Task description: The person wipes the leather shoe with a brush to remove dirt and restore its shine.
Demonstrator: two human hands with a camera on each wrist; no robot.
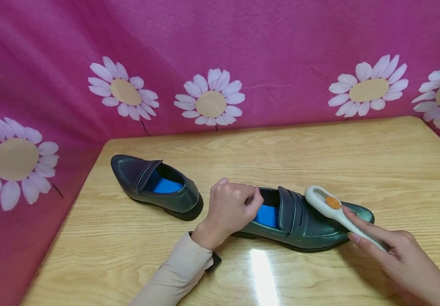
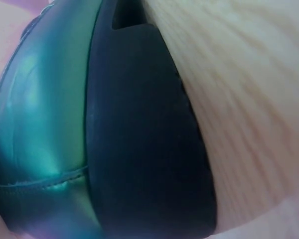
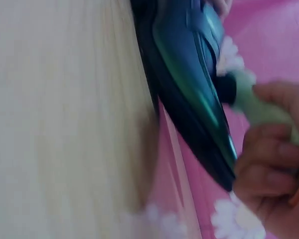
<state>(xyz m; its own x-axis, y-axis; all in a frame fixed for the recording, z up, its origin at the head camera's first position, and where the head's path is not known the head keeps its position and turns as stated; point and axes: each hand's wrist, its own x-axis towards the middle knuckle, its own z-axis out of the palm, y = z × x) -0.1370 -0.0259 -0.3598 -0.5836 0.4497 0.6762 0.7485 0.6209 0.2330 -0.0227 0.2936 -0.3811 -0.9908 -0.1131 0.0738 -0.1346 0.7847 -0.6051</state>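
A dark green loafer with a blue insole stands on the table, its toe to the right. My left hand grips it at the back, fingers curled over the heel end. Its black heel fills much of the left wrist view. In my right hand is a white shoe brush with an orange button, held by its handle over the loafer's front. The brush's dark head shows at the upper of the shoe in the right wrist view.
The matching loafer stands to the left, toe pointing to the back left. Both are on a wood-grain table. Behind it hangs a pink cloth with white daisies.
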